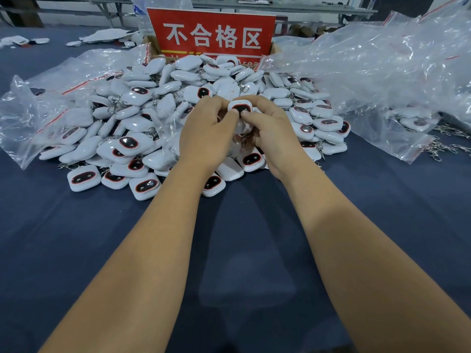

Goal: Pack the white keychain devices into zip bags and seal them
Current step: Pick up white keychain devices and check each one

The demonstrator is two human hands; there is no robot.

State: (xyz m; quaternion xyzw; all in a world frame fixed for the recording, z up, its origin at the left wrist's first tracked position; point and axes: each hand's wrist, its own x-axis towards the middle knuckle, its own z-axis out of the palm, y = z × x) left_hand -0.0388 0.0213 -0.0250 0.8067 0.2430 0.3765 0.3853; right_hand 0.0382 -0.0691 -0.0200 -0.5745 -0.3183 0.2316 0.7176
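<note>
So the thing being handled is a small white plastic keychain device with rounded corners and a dark oval window ringed in red (239,108), held up just above the middle of a big heap of identical white glossy keychain devices (142,128) on the dark blue cloth-covered table (242,250). Most of the heap pieces are smooth, pillow-shaped squares, some face up showing the shiny black window, some flipped to the plain white back, with little metal clasps poking out between them.

Both hands are on the one device. The left hand (204,138) has its fingers curled round the left edge with the thumb pressing near the bottom of the window, and the right hand (270,133) mirrors it, thumb tip touching the lower face. There's some thin clear film under the device between the palms, can't tell whether that's a bag.

Crinkly clear plastic zip bags with red seal strips (369,80) are piled on the right, more lie on the left. A red sign with white characters (211,34) stands behind the heap.
</note>
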